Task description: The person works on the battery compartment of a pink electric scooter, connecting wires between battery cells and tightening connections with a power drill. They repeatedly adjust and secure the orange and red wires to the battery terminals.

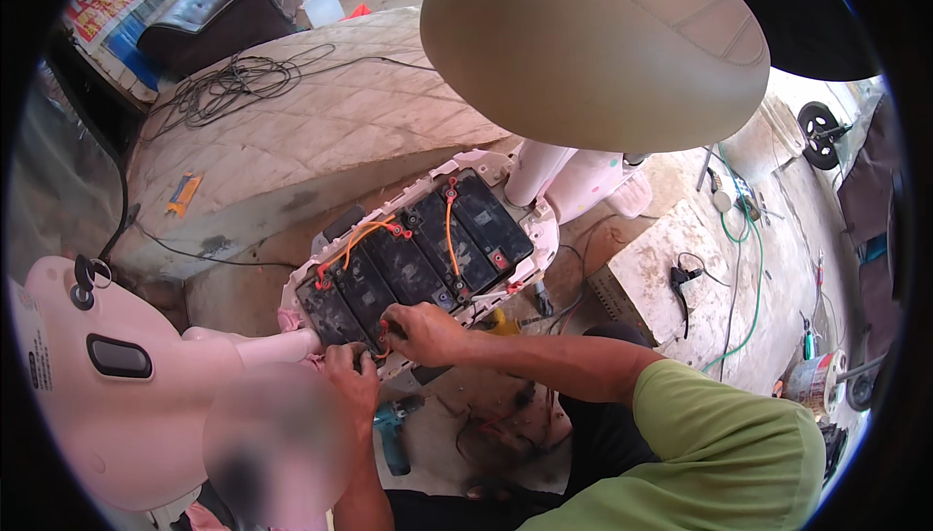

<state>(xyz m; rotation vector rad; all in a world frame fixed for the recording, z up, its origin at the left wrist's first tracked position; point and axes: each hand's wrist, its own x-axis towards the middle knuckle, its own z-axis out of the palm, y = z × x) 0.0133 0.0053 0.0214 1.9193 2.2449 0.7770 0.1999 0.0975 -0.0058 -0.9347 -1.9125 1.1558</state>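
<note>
Several black batteries lie side by side in the pale pink battery compartment of a scooter. An orange wire and a pair of orange wires join red-capped terminals on top. My right hand is closed in a pinch at the near edge of the left batteries, on a short orange wire with a red end. Beside it, my left hand has its fingers curled together at the compartment's near left corner. What its fingertips grip, if anything, is hidden.
A tan scooter seat looms above the compartment. Below my hands a teal power drill rests on the floor. To the right, a dusty box carries a black brake lever. A coiled black cable lies on the raised floor behind.
</note>
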